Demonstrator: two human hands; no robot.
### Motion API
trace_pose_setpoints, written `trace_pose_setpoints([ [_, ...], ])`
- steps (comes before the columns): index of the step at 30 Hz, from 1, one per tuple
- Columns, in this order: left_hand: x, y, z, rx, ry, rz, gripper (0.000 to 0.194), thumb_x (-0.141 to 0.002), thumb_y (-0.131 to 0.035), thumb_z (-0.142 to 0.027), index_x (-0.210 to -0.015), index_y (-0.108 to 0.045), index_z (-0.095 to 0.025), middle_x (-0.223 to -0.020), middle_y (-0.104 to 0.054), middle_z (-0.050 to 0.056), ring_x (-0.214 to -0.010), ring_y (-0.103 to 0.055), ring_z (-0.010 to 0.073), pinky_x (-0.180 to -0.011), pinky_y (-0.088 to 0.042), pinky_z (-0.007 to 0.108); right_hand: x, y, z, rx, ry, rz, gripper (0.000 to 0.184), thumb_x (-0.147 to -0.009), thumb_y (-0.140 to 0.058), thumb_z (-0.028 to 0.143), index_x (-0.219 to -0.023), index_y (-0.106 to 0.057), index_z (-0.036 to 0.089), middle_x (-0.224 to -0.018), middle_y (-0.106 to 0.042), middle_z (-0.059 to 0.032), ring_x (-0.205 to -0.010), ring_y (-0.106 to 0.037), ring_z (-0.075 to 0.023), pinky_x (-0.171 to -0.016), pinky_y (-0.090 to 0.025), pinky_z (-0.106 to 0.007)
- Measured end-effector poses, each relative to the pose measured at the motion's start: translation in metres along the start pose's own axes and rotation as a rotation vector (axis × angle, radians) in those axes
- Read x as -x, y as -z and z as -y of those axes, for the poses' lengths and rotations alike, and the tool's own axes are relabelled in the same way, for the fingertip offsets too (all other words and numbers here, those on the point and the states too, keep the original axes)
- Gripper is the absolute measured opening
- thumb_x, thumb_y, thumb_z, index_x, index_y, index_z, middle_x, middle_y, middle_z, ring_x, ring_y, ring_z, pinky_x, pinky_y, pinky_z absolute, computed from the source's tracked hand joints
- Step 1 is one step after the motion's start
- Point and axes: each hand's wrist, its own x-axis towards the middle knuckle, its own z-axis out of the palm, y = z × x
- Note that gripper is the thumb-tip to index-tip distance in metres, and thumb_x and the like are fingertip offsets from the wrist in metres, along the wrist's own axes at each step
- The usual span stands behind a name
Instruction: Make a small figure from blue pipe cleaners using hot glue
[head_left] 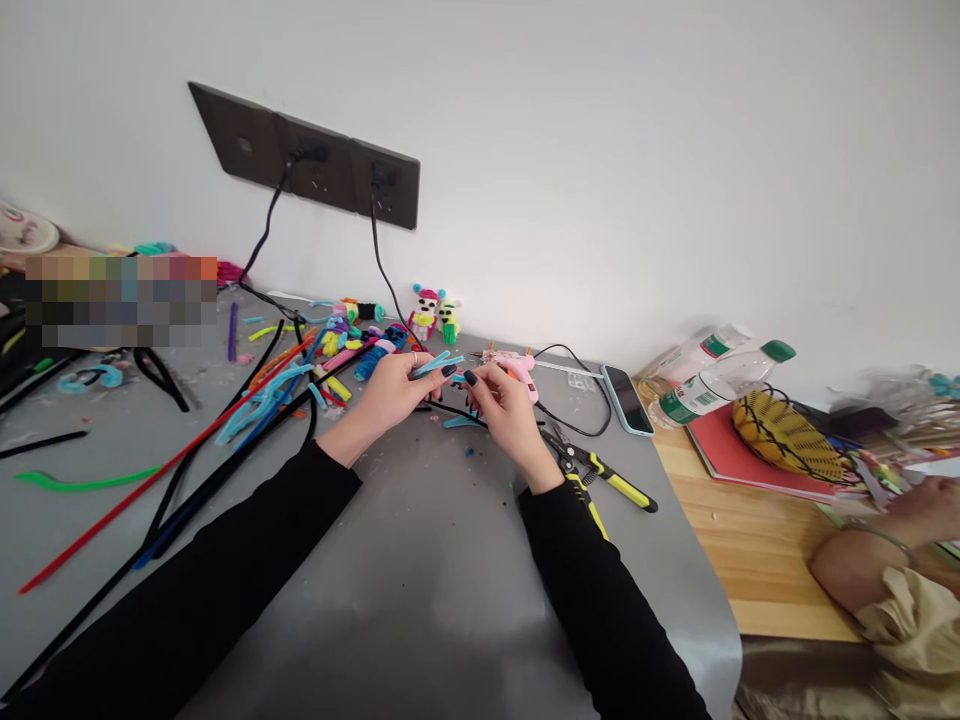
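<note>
My left hand point(396, 392) is closed in a pinch on short light-blue pipe cleaner pieces point(440, 364), whose ends stick out past the fingers. Close beside it, my right hand point(510, 408) pinches at the end of the same light-blue bit, fingertips almost touching the left ones. Exactly what lies between the right fingertips is too small to make out. Another light-blue piece point(461, 422) rests on the grey mat below. Just behind the right hand lies a pink glue gun point(520, 370), partly covered. Yellow-and-black pliers point(600, 475) lie by my right wrist.
Loose pipe cleaners, among them a red one point(112, 520) and a green one point(90, 482), spread over the left. Two small fuzzy figures point(424, 312) stand by the wall. A phone point(628, 400), bottles point(701, 395) and a yellow basket point(787, 440) are right. Another person's arm point(862, 555) rests far right.
</note>
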Motion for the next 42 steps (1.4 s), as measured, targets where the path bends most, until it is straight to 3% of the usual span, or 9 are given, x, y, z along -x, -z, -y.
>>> trace_pose_setpoints([
  [10,-0.002,0.005,-0.004,0.042,-0.012,0.080,0.043,-0.086,-0.067,-0.054,-0.061,-0.059,-0.020,-0.060,-0.055,0.002,-0.055,-0.055,0.0162,-0.054,-0.045,0.028,0.001,-0.001,0.000,-0.098,-0.046,0.033,0.045,-0.097,-0.056,0.068,-0.084,-0.057,0.024,-0.069,-0.055,0.0019,-0.061,-0.051,-0.0147,-0.059,-0.043,-0.030],
  [17,-0.001,0.000,0.002,-0.008,0.067,-0.014,0.030,-0.085,-0.062,-0.045,-0.067,-0.062,-0.020,-0.065,-0.059,0.003,-0.059,-0.057,0.0182,-0.054,-0.040,0.028,0.000,-0.005,-0.004,-0.112,-0.071,-0.027,0.033,-0.093,-0.062,0.057,-0.098,-0.062,0.024,-0.088,-0.064,-0.0019,-0.069,-0.057,-0.0153,-0.060,-0.048,-0.029],
  [24,-0.001,-0.005,0.008,-0.047,-0.030,0.010,0.034,-0.089,-0.063,-0.051,-0.074,-0.059,-0.021,-0.071,-0.061,0.002,-0.068,-0.063,0.0202,-0.058,-0.045,0.027,0.000,-0.005,-0.002,-0.064,-0.104,-0.057,0.025,-0.091,-0.061,0.049,-0.089,-0.060,0.024,-0.081,-0.061,-0.0005,-0.068,-0.056,-0.0153,-0.060,-0.046,-0.029],
  [30,0.000,-0.005,0.003,-0.058,-0.038,0.053,0.027,-0.085,-0.064,-0.046,-0.080,-0.061,-0.021,-0.073,-0.065,0.001,-0.066,-0.057,0.0174,-0.058,-0.043,0.025,0.003,-0.005,0.002,-0.018,-0.094,-0.043,0.026,-0.095,-0.057,0.049,-0.089,-0.058,0.024,-0.081,-0.060,-0.0008,-0.070,-0.054,-0.0160,-0.062,-0.044,-0.029],
  [36,0.003,-0.006,-0.002,-0.098,-0.034,0.071,0.026,-0.087,-0.059,-0.045,-0.078,-0.060,-0.020,-0.073,-0.062,0.001,-0.063,-0.051,0.0154,-0.057,-0.038,0.025,0.004,-0.005,0.000,0.045,-0.047,-0.032,0.033,-0.100,-0.052,0.053,-0.084,-0.055,0.024,-0.076,-0.057,-0.0003,-0.070,-0.052,-0.0165,-0.063,-0.042,-0.030],
  [42,0.002,-0.009,0.001,-0.166,-0.085,-0.009,0.035,-0.089,-0.058,-0.043,-0.064,-0.044,-0.022,-0.059,-0.044,-0.003,-0.057,-0.045,0.0146,-0.053,-0.034,0.027,0.003,-0.004,-0.006,0.099,-0.041,-0.029,0.034,-0.103,-0.049,0.051,-0.082,-0.053,0.024,-0.075,-0.057,-0.0011,-0.070,-0.052,-0.0178,-0.064,-0.042,-0.031],
])
